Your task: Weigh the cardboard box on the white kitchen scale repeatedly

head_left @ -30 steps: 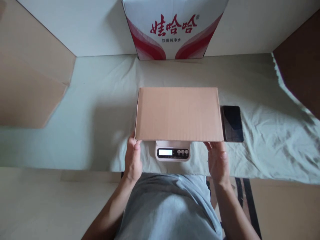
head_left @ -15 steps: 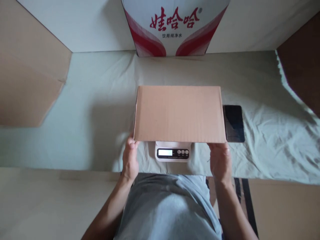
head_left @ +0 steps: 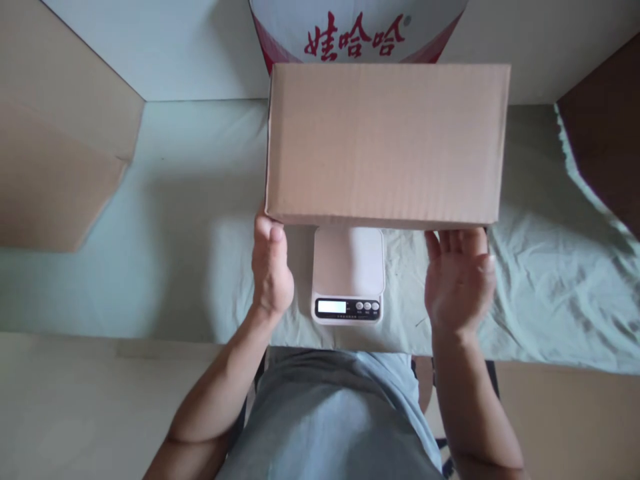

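Cardboard box (head_left: 385,143) is hanging above the white scale (head_left: 349,273); left hand (head_left: 270,267) and right hand (head_left: 457,280) are gripping its near corners, fingers curled underneath.

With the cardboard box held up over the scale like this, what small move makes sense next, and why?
Probably carry the cardboard box sideways and set it on the cloth: both hands, left hand and right hand, hold it clear above the scale, whose platform is bare.
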`<action>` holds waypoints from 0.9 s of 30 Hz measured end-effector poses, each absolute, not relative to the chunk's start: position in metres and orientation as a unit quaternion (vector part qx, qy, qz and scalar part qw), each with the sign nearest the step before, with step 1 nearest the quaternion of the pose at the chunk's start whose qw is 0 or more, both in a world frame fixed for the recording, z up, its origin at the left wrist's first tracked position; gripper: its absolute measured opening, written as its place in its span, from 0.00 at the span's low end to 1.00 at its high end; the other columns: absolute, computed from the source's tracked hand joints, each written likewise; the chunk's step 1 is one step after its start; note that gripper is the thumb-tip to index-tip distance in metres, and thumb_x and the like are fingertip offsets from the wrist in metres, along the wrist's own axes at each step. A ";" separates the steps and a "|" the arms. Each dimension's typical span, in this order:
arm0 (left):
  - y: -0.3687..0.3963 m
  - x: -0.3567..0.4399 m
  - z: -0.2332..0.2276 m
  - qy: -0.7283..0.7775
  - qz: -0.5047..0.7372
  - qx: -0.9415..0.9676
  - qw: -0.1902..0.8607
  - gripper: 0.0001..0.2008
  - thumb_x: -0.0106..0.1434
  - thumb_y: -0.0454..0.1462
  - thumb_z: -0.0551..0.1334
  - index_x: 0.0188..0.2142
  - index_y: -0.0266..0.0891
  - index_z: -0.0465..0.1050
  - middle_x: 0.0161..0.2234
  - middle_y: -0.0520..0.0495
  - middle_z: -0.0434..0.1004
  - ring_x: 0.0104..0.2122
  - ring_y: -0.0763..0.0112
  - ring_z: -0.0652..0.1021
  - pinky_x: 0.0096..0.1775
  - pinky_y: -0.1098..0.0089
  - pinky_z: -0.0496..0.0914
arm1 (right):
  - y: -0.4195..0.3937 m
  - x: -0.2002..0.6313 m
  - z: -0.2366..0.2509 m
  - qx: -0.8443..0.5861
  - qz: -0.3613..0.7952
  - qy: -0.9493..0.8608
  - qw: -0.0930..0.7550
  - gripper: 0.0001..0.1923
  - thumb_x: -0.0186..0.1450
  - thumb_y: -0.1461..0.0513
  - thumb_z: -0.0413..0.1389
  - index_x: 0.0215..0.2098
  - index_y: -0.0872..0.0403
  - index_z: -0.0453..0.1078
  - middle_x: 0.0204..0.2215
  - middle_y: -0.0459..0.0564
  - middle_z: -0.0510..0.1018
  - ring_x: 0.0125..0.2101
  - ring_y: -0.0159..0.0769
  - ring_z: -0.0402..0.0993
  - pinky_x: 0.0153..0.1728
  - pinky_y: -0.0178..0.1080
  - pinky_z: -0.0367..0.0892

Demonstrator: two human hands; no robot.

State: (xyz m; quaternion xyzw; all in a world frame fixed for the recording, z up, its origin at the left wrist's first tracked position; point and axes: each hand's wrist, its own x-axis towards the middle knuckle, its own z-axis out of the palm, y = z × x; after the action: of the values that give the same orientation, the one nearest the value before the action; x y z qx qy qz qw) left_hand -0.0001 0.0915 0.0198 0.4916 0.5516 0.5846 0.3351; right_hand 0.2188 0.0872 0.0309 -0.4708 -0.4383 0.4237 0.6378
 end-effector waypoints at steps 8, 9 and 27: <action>0.115 -0.009 -0.012 0.549 0.581 0.480 0.363 0.17 0.66 0.52 0.51 0.47 0.48 0.66 0.52 0.47 0.70 0.56 0.63 0.70 0.60 0.58 0.60 | 0.112 0.215 -0.002 -0.501 0.443 -0.427 0.609 0.25 0.60 0.43 0.47 0.51 0.42 0.66 0.56 0.47 0.69 0.61 0.44 0.60 0.63 0.53 0.52; 0.115 -0.010 -0.015 0.553 0.575 0.480 0.366 0.17 0.65 0.52 0.50 0.47 0.49 0.65 0.52 0.47 0.70 0.56 0.63 0.70 0.60 0.58 0.60 | 0.113 0.214 -0.005 -0.500 0.448 -0.420 0.611 0.25 0.60 0.43 0.47 0.51 0.42 0.66 0.56 0.47 0.69 0.61 0.44 0.60 0.63 0.54 0.51; 0.127 -0.015 -0.053 0.595 0.532 0.464 0.385 0.24 0.66 0.54 0.49 0.55 0.47 0.63 0.59 0.44 0.64 0.61 0.63 0.65 0.61 0.57 0.59 | 0.127 0.219 -0.027 -0.520 0.489 -0.352 0.606 0.25 0.61 0.43 0.46 0.51 0.42 0.67 0.57 0.47 0.70 0.62 0.42 0.60 0.62 0.53 0.53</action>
State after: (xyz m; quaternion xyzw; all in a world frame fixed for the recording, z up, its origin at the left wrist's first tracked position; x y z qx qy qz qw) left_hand -0.0149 0.1270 -0.0532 0.4635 0.5948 0.5324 0.3846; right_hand 0.2192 0.1268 -0.0275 -0.5196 -0.3519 0.4893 0.6056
